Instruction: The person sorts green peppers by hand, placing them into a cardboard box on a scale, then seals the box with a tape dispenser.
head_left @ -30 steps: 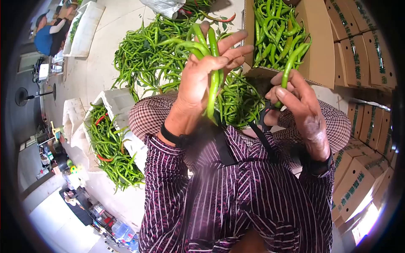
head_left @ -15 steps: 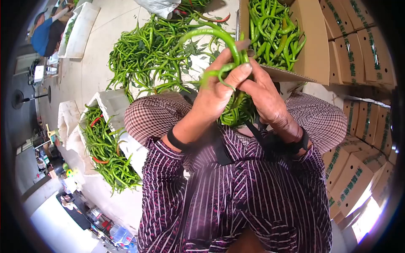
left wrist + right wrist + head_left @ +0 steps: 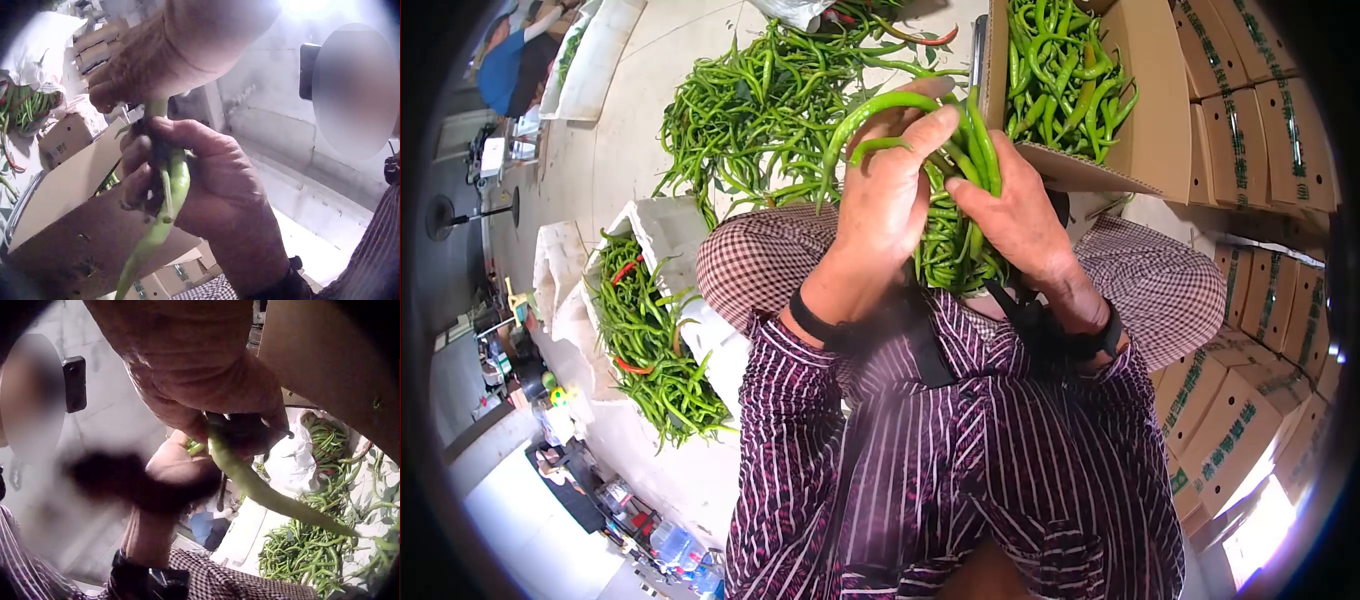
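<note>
Both hands meet at chest height over the lap in the head view. My left hand [image 3: 885, 205] holds several long green chili peppers, with a curved chili pepper [image 3: 870, 107] arching out over its back. Against it, my right hand [image 3: 1022, 222] grips the same bunch, thumb and fingers around upright chili peppers [image 3: 983, 145]. In the left wrist view a pale green chili pepper [image 3: 178, 187] hangs down from the right hand's curled fingers. A long chili pepper [image 3: 262, 490] points out below the hands in the right wrist view. Beneath them, a heap of green chilies [image 3: 945, 250] lies at the lap.
An open carton [image 3: 1145, 110] with green chilies stands ahead right. A loose chili pile [image 3: 735, 115] covers the floor ahead left. At left sits a tipped white foam box [image 3: 665, 225] with chilies spilling out. Stacked cartons [image 3: 1240, 440] line the right; another person [image 3: 505, 75] is far left.
A second ago my hands were apart, the right pinching one chili near the carton. Since then the right hand has moved left to the left hand, and both now grip the chilies together.
</note>
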The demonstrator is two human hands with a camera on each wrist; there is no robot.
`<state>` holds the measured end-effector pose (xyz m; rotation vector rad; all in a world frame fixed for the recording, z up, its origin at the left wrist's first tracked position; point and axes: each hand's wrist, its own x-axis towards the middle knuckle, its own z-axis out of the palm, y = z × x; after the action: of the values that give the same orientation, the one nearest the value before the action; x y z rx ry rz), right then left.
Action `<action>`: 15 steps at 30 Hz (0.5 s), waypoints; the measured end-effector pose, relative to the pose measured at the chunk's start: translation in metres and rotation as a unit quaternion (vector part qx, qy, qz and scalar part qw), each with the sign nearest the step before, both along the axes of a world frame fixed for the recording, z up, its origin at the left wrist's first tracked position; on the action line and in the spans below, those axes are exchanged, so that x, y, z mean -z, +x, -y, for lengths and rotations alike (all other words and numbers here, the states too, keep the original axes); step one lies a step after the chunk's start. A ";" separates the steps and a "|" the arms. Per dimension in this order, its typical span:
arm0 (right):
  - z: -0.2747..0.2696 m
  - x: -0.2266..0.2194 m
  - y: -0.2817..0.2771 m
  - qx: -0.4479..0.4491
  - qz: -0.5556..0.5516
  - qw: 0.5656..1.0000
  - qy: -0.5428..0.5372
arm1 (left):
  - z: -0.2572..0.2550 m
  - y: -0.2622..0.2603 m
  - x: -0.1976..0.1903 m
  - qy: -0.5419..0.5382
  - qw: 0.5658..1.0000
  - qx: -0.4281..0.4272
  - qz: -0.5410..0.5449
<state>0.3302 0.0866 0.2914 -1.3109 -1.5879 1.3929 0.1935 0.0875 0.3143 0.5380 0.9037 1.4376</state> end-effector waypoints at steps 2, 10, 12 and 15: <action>-0.001 0.000 0.002 -0.004 -0.033 0.998 -0.059 | 0.002 -0.004 0.000 0.017 1.000 0.017 -0.007; -0.005 -0.014 0.027 0.000 -0.308 0.918 -0.250 | -0.008 -0.023 -0.001 0.014 0.991 0.071 0.115; -0.006 -0.010 0.031 -0.042 -0.339 0.894 -0.291 | -0.014 -0.027 0.002 0.005 0.994 0.049 0.100; -0.003 -0.006 0.035 -0.036 -0.357 0.878 -0.317 | -0.017 -0.036 0.000 0.007 0.991 -0.063 0.120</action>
<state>0.3652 0.0899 0.2969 -0.8652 -0.6976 2.2257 0.1572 0.1049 0.3146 0.3136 0.7473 1.5862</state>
